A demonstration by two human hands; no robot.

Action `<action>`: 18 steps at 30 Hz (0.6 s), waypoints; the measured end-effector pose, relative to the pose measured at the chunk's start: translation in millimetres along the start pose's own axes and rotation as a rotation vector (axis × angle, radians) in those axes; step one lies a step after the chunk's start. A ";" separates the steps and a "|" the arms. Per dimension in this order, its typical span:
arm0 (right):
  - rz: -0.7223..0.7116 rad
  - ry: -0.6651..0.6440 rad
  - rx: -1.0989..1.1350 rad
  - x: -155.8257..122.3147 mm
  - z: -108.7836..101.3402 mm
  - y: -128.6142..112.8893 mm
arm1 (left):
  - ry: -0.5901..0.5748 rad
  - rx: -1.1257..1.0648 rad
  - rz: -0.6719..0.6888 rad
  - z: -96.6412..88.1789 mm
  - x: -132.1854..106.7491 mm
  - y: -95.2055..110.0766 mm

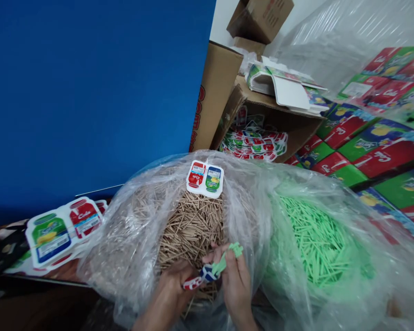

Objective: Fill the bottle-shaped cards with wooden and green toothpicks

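Note:
My left hand point(177, 285) is closed around a small printed packet point(207, 273) in red, white and blue, bent in the grip. In my right hand point(237, 280) is a small bundle of light green sticks point(229, 258), pinched between thumb and fingers. The lower ends of the sticks meet the packet; whether they are inside it I cannot tell. Both hands are over a clear plastic bag point(131, 220) full of brown sticks point(189, 225). On top of these rests a flat Cola and Sprite packet point(205, 178).
Green sticks point(317, 239) fill another clear bag on the right. At left lies a stack of Cola and Sprite packets point(65, 232). An open carton point(293, 124) behind holds many more packets. Printed boxes point(382, 151) are piled at right; a blue panel point(89, 92) stands at left.

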State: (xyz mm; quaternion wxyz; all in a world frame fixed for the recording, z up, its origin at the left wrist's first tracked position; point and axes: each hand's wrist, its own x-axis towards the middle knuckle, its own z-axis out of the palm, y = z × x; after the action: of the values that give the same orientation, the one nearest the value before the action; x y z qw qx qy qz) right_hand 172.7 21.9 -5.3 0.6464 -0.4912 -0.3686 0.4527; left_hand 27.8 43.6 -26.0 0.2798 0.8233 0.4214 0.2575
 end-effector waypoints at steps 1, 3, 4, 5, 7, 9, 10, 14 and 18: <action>0.077 0.024 0.060 2.5 1.0 -0.4 | 0.005 0.004 0.008 -0.2 0.3 0.0; 0.191 0.057 0.139 6.6 3.0 -0.2 | -0.008 0.011 0.000 -1.0 1.3 0.9; 0.215 0.066 0.147 7.6 3.7 0.5 | -0.019 0.014 -0.004 -1.7 1.9 2.0; 0.216 0.068 0.131 7.7 4.1 1.4 | -0.029 0.017 -0.006 -2.7 2.6 3.3; 0.173 0.034 0.035 5.5 4.0 3.2 | -0.033 0.013 -0.008 -5.6 4.0 6.1; 0.095 -0.049 -0.123 1.7 2.4 3.2 | -0.023 -0.009 -0.014 -9.8 5.2 8.3; 0.053 -0.104 -0.208 -0.2 1.0 2.2 | -0.021 -0.024 -0.025 -12.4 5.6 8.8; -0.042 -0.323 -0.357 -5.6 -7.3 -6.0 | -0.033 -0.120 -0.049 -23.8 5.7 5.5; -0.160 -0.342 -0.375 -6.7 -15.1 -12.9 | -0.035 -0.209 0.027 -30.5 3.9 -0.8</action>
State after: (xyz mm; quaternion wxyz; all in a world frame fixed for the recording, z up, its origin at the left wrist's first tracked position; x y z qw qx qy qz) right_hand 187.4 9.6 3.2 0.5061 -0.4879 -0.5878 0.4003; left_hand 9.3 54.7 -4.1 0.3678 0.7997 0.3762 0.2893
